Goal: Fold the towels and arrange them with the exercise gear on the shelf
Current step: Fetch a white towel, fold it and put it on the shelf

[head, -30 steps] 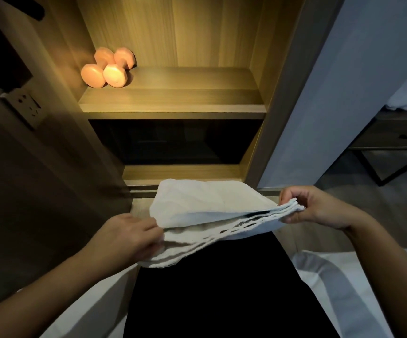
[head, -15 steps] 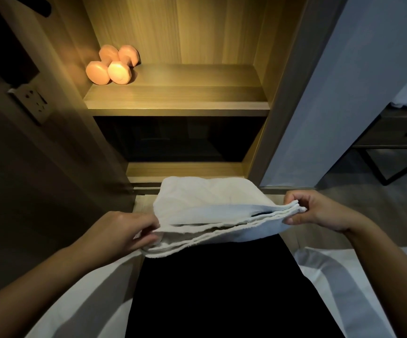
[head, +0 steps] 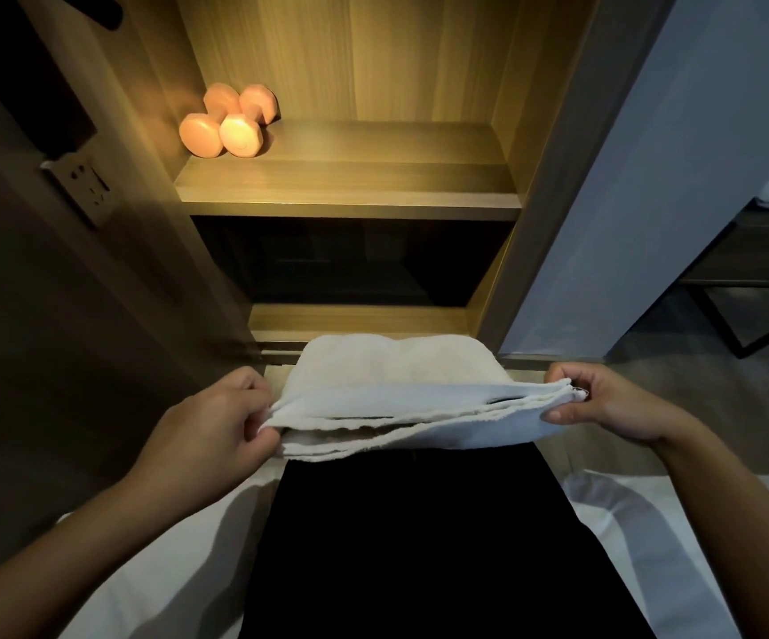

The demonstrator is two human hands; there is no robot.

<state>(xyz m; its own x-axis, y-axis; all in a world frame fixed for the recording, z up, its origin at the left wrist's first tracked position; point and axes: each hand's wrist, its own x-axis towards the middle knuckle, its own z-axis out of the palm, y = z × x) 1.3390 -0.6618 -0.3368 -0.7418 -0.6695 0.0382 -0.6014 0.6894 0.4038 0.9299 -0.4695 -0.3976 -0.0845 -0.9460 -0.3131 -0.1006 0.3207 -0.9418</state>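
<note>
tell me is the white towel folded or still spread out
Folded. The white towel shows several stacked layer edges along its near side, and the left hand and right hand each pinch one end of the bundle.

Both hands pinching a folded white towel by its ends, left hand and right hand; two pink dumbbells on the lit shelf above; lower compartment's too dark, maybe a drawer.
</note>
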